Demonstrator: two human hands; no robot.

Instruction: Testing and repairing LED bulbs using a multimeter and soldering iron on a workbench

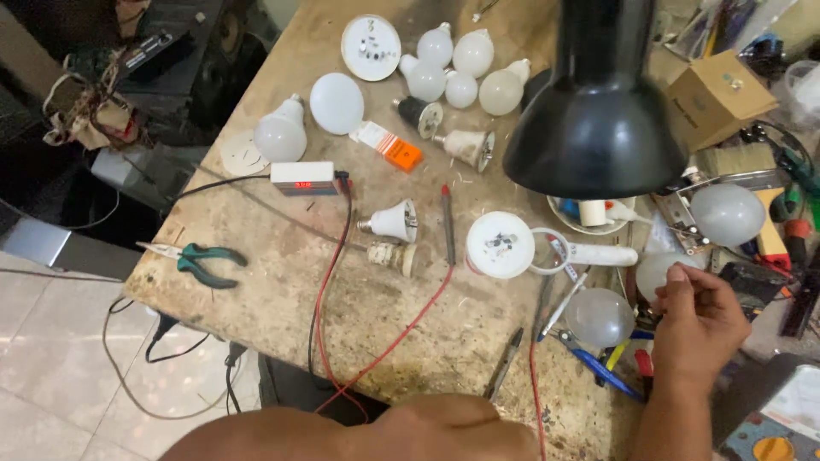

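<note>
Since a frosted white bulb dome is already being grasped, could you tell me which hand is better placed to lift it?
Probably the right hand: its fingertips already touch the frosted white bulb dome beside the black metal lamp shade. No left hand is visible.

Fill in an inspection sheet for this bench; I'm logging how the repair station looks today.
Surface: worn, stained wooden workbench, scuffed and crowded.
Job's things: frosted white bulb dome under the right hand's fingertips; another loose dome beside it.
Clutter: cluster of white bulbs, round white LED disc, green-handled pliers, cardboard box, black lamp shade overhead.
Grippers: right hand touches the dome; left hand at the near edge, whether it holds anything cannot be told.
Cables: red and black test leads run from a small white meter.
Surroundings: pale tiled floor, cords trailing on it.
</note>
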